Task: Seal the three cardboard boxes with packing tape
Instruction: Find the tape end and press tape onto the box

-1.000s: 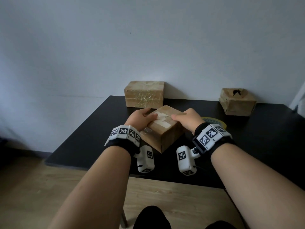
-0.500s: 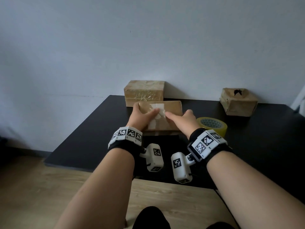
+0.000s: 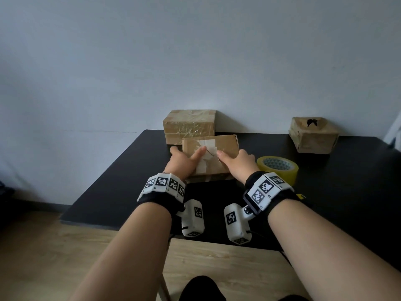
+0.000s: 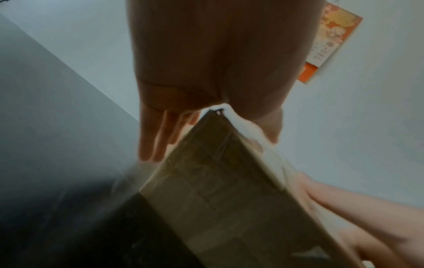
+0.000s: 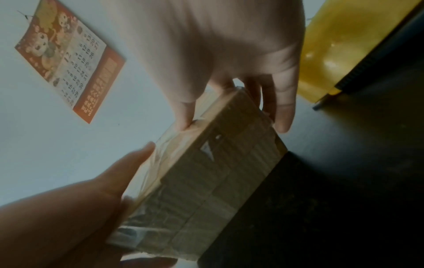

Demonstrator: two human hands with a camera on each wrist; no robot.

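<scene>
- The black rectangular tabletop (image 3: 325, 192) carries everything, with 3 brown cardboard boxes spread across its far half.
- The tape-wrapped cardboard box against the wall (image 3: 189, 124) gleams with clear film all over, so that 1 looks sealed.
- The squat cardboard box at the far right (image 3: 313, 135) shows a dark gap at the centre of its top; by my reading it is not yet closed and awaits tape.
- The flat cardboard box in the middle (image 3: 225, 146) sits just in front of the wrapped one, gripped from both ends, with whitish strips across its lid.
- The left hand (image 3: 184, 161) clamps its end: thumb laid on top, fingers (image 4: 156, 137) straight down the side, thumb and fingers pinching the cardboard.
- The right hand (image 3: 237, 162) mirrors it, thumb on the lid and fingers (image 5: 283, 105) reaching down the far end, holding firmly.
- The yellow roll of packing tape (image 3: 278, 168) lies flat just beside the right wrist, untouched.
- My call: roughly 1 box finished, 1 in progress, 1 waiting.
</scene>
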